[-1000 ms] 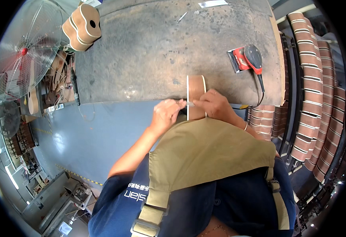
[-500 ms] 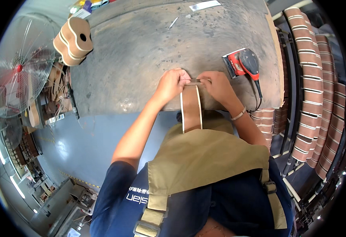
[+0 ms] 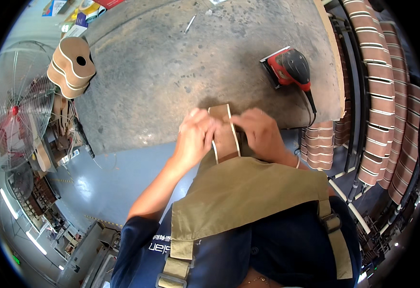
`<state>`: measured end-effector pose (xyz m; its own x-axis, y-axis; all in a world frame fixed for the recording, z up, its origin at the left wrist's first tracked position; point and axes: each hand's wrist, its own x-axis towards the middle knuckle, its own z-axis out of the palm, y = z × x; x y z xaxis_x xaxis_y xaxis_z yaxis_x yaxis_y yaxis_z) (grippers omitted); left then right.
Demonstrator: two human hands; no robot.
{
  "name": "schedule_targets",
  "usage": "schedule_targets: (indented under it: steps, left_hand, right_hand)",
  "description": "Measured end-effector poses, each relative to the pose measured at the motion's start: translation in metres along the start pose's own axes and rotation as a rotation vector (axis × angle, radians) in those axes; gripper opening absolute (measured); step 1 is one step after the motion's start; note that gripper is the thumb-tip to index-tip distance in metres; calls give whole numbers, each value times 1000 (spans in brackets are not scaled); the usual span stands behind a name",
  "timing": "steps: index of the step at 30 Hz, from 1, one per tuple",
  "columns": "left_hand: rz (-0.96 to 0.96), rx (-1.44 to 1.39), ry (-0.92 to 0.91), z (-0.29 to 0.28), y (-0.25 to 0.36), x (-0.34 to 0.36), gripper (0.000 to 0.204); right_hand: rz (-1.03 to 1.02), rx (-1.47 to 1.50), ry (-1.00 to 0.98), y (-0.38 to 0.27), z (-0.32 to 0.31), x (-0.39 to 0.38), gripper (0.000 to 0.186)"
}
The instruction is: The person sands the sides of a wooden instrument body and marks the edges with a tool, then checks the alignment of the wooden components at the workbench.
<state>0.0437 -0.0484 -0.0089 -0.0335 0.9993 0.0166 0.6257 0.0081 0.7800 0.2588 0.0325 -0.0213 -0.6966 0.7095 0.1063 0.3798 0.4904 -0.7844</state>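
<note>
A brown wooden piece with cream edging stands out from the olive apron at the front edge of the workbench. My left hand is closed, fingers curled at the piece's left side near its far end. Opposite it, my right hand is bent with fingertips pinched over the piece's right edge. Both are blurred; whatever is between their fingertips is too indistinct to name.
A red-and-black corded sander lies at the bench's right, a ukulele body at the left, a pen farther back. A large fan and hanging cable tool are on the left. Racks of striped wooden pieces line the right.
Half a second ago both hands held a thin flat strip beyond the wood's far end; they have since drawn back toward me along the piece. The view has shifted too.
</note>
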Motion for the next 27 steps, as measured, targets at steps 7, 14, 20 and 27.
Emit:
schedule_targets:
  steps: [7, 14, 20, 27]
  left_hand:
    - [-390, -181, -224, 13, -42, 52, 9]
    - [80, 92, 82, 10, -5, 0, 6]
    - [-175, -33, 7, 14, -28, 31, 6]
    - [326, 224, 230, 32, -13, -28, 10]
  right_hand:
    - [72, 215, -169, 75, 27, 46, 28]
    - [-49, 58, 76, 4, 1, 5, 28]
    - [-43, 142, -82, 44, 14, 44, 20]
    - [-265, 14, 5, 19, -3, -6, 35]
